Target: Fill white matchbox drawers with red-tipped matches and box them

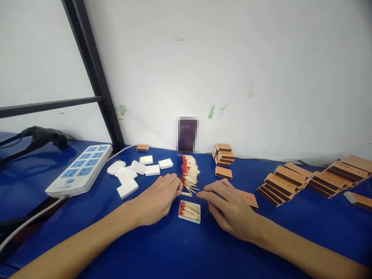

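My left hand (162, 198) is closed, its fingers curled at the left side of a long row of loose matches (190, 174) with red heads. One match (186, 194) at the near end reaches to its fingertips, with its head hidden there. On the right, my right hand (229, 207) has its fingers apart, the fingertips close to the bare ends of the nearest matches, with nothing seen in them. Between the hands, nearer to me, lies a white matchbox tray (190, 221), partly filled with matches whose heads point left.
White trays (128, 188) lie scattered at left beside a power strip (78, 170). Orange matchboxes (224, 172) are stacked at the back; one box (249, 198) is partly behind my right hand. Slanting rows of matchboxes (283, 182) fill the right. A black metal frame (100, 77) rises at left.
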Demonstrator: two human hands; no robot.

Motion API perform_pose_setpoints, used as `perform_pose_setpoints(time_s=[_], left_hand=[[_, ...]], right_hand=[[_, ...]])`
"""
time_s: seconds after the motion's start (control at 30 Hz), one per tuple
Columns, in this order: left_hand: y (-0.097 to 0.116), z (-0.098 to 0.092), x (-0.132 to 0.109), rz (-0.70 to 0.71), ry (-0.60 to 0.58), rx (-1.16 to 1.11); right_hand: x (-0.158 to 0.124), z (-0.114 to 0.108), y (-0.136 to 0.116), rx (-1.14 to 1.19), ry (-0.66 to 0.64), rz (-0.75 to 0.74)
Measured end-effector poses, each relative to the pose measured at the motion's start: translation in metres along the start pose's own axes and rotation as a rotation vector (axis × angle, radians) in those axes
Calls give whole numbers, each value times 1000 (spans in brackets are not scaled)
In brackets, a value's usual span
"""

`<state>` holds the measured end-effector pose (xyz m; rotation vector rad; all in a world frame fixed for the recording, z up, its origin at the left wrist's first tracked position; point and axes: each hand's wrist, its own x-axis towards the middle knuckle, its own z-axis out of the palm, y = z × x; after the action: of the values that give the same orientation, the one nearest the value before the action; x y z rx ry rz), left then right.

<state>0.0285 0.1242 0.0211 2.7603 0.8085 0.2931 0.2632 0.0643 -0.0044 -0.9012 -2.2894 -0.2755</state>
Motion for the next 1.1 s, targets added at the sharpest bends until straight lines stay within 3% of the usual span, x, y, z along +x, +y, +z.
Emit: perform_pose_setpoints(time_s=[0.13,0.23,0.33,0.47,0.7,0.8,0.93,1.1], left_hand=[[2,1,0,22,-22,20],[0,-2,0,-9,31,21],[1,-6,-1,66,33,-7],[4,-7,-2,136,4,-39],[-4,-9,2,57,97,-15],[-13,-8,2,50,61,-2],[-21,-6,2,92,-28,-1],[-19,-5,3,117,-36,-22]], right_hand=[[-20,-13,9,-224,22,-18],[-41,-22,19,-313,5,68],[-54,-29,25,-390,-45,204],[-58,-31,27,-388,-135,324],[-58,-30,29,-295,-187,410],[-56,-32,26,-263,-143,355],[-51,-36,14,-150,-84,151],[-46,-38,4,-49,-31,21]])
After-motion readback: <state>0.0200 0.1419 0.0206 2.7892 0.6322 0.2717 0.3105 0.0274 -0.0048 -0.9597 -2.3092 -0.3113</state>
